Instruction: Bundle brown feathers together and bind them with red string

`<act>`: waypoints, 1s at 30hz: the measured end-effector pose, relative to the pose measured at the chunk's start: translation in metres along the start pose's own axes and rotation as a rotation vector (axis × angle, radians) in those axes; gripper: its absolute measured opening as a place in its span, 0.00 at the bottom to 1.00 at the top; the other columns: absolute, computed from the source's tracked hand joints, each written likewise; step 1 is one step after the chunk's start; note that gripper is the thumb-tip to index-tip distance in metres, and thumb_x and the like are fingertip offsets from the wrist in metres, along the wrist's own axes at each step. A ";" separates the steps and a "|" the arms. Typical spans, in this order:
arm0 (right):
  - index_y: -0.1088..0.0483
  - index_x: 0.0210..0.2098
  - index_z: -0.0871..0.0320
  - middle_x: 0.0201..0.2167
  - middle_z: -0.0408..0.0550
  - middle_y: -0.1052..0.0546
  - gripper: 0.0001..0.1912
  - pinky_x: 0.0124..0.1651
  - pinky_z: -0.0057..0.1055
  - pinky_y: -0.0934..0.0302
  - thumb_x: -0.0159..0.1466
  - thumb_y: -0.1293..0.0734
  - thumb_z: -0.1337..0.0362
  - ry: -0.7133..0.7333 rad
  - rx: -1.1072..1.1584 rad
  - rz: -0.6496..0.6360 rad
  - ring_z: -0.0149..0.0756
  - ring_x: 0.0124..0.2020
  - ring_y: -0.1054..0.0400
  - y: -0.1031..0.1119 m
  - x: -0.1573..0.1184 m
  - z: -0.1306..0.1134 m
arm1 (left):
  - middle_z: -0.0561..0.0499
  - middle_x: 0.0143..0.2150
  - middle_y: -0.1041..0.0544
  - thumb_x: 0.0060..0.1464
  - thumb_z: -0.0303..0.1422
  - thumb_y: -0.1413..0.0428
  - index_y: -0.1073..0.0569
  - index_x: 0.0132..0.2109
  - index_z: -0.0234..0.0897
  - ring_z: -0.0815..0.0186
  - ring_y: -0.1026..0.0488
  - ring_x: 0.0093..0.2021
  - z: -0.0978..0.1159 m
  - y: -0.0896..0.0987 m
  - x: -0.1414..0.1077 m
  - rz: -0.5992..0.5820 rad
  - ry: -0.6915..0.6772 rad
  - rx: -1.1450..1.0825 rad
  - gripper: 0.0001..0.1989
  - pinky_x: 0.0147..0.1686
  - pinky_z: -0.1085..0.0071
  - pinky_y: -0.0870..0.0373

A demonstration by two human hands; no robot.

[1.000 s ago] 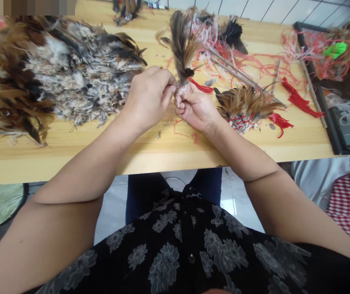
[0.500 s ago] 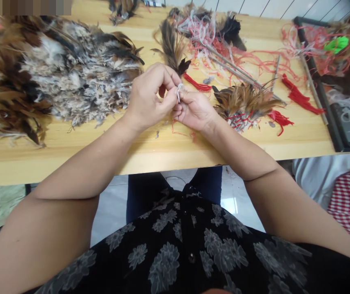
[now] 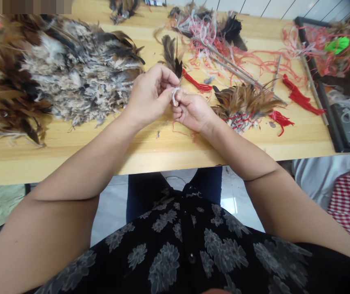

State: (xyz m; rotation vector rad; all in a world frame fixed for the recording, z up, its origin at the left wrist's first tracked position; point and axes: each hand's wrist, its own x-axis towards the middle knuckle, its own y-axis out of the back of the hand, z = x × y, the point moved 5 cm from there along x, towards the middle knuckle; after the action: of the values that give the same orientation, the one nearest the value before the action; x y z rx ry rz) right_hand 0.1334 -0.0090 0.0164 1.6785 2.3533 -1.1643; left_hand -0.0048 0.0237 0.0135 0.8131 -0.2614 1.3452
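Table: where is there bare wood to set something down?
Bare wood runs along the near edge of the table: in front of the big feather pile, and between the right forearm and the black tray. Beyond the right hand it's crowded with tangled ribbons and sticks.

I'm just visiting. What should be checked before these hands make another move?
1. White strip pinched at the fingertips of the left hand and right hand: ok.
2. Feather bunch showing above the left hand: ok.
3. Bunch's lower end within the grip: cannot tell, fingers hide it.
4. Sticks apart from both hands: ok.
5. Tabletop tidy: not ok, pink and white strands lie tangled.
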 end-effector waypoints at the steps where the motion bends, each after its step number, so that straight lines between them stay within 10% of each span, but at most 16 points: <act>1: 0.39 0.34 0.55 0.23 0.33 0.37 0.19 0.27 0.17 0.51 0.82 0.41 0.75 0.009 -0.014 0.014 0.21 0.20 0.48 0.000 0.000 0.000 | 0.45 0.43 0.15 0.70 0.68 0.35 0.22 0.54 0.50 0.51 0.19 0.37 -0.002 0.000 0.000 0.005 -0.021 -0.004 0.28 0.37 0.47 0.22; 13: 0.39 0.34 0.54 0.22 0.32 0.39 0.21 0.26 0.17 0.54 0.84 0.42 0.75 0.062 -0.039 0.086 0.21 0.20 0.50 -0.003 -0.001 0.000 | 0.50 0.42 0.16 0.75 0.46 0.27 0.19 0.51 0.47 0.50 0.12 0.52 0.001 0.005 -0.001 0.027 0.082 -0.055 0.12 0.57 0.53 0.12; 30: 0.36 0.35 0.56 0.24 0.32 0.39 0.22 0.26 0.16 0.54 0.88 0.43 0.70 0.019 0.036 0.021 0.20 0.20 0.50 -0.005 -0.002 0.000 | 0.52 0.39 0.19 0.71 0.61 0.27 0.23 0.53 0.47 0.55 0.13 0.37 -0.030 0.003 0.005 0.085 0.014 -0.232 0.26 0.40 0.54 0.11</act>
State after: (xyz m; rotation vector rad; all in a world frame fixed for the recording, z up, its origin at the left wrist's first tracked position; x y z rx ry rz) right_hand 0.1306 -0.0111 0.0201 1.7282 2.3332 -1.2000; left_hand -0.0147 0.0469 -0.0038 0.6037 -0.4365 1.3695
